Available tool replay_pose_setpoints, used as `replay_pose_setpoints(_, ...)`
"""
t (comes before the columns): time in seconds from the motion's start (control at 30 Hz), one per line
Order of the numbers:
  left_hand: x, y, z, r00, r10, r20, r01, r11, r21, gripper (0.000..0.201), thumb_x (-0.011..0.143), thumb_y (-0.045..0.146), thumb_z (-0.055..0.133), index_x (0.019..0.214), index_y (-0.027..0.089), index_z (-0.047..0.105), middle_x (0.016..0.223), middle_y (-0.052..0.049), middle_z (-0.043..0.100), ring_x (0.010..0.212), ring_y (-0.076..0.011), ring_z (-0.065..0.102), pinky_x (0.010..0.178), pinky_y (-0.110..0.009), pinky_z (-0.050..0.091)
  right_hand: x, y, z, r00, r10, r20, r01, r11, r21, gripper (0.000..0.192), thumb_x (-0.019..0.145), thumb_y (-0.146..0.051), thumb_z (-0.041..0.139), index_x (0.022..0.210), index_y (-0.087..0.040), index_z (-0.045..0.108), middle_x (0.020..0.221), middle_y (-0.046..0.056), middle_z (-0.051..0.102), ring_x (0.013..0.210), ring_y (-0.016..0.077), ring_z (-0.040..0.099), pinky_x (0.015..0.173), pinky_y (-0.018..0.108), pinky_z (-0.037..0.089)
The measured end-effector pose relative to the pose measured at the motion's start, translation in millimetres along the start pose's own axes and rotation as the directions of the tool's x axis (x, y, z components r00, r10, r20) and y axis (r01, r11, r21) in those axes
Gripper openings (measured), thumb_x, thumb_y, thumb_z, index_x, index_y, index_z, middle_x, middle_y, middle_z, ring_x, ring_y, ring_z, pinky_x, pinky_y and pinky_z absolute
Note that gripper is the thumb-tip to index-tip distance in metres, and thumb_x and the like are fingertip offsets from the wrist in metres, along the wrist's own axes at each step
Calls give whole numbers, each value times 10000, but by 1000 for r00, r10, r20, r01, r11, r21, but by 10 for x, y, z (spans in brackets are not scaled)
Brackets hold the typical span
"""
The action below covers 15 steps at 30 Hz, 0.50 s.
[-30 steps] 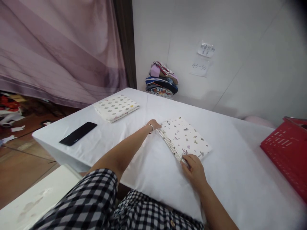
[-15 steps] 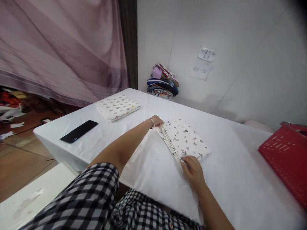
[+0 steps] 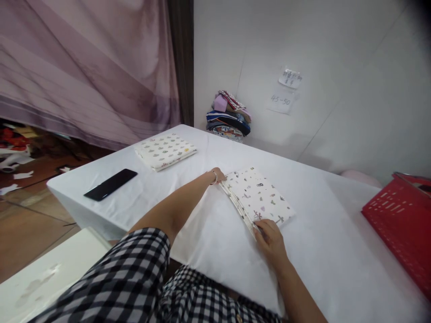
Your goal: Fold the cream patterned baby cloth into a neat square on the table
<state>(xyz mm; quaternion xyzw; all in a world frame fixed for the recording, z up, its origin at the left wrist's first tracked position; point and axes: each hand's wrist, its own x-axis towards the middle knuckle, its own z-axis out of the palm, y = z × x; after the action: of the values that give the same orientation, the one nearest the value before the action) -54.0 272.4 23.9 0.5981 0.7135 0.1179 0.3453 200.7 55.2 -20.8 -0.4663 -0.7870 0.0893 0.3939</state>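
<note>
A folded white cloth with small printed figures (image 3: 261, 194) lies on the white-covered table (image 3: 323, 233), its layered edge turned toward me. My left hand (image 3: 219, 174), with a bracelet at the wrist, pinches the far left corner of that edge. At the near corner my right hand (image 3: 270, 235) grips the layers, the thumb against the edge and the fingers on top. Farther left lies another folded cloth (image 3: 166, 151), white with grey heart-like prints, which neither hand touches.
A black phone-like slab (image 3: 111, 184) lies at the table's left. The red plastic basket (image 3: 397, 224) stands on the right. Piled folded fabrics (image 3: 229, 116) sit behind the table by the wall. A pale surface (image 3: 57, 273) is at lower left.
My left hand has shifted slightly down and left at the far corner, and the layered edge there lies flatter. My right hand stays at the near corner.
</note>
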Motion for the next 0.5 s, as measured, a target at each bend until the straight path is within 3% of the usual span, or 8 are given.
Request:
replay_pose_setpoints(0.23, 99, -4, -22, 1000, -3, 19, 0, 987, 163, 284, 540, 313, 725, 406, 170, 520, 339, -32, 454, 666, -244, 620, 681, -282, 465, 11, -8, -12, 1000, -13, -1, 13, 1000, -4, 177, 827, -275, 510, 950, -214, 622, 912, 75, 611, 861, 196, 572, 758, 359, 487)
replay_pose_setpoints(0.37, 105, 3, -5, 999, 34, -1, -33, 993, 117, 253, 539, 266, 732, 426, 156, 534, 393, -45, 507, 731, -249, 628, 720, -280, 469, 19, -3, -19, 1000, -14, 3, 14, 1000, -8, 172, 825, -279, 512, 940, -213, 621, 914, 75, 611, 862, 199, 570, 755, 360, 488)
replay_pose_setpoints(0.5, 77, 20, -2, 996, 68, -66, -70, 997, -32, 293, 576, 326, 722, 455, 132, 539, 492, -86, 582, 763, -258, 631, 680, -259, 476, 10, 20, -8, 1000, -7, 10, 7, 1000, 2, 170, 826, -272, 516, 951, -216, 616, 922, 75, 604, 876, 201, 560, 769, 365, 481)
